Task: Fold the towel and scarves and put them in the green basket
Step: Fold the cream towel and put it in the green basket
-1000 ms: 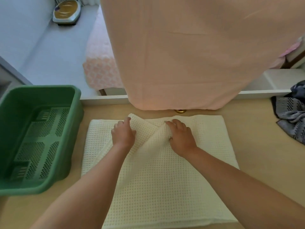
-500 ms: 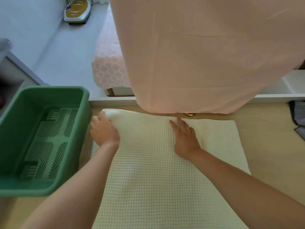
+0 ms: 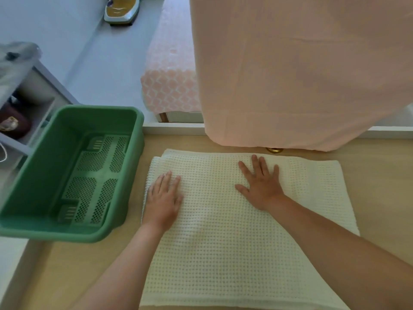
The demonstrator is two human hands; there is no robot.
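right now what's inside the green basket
Nothing shows inside the green basket, only its bare perforated floor. The strip of floor just behind its near rim is out of sight.

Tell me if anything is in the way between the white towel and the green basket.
Nothing visible. The green basket stands just left of the towel, only bare tabletop between them, nothing showing inside it. Left hand and right hand lie flat on the towel.

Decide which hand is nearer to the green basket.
Left. The left hand lies flat on the towel by its left edge, close beside the basket; the right hand lies flat farther right on the towel.
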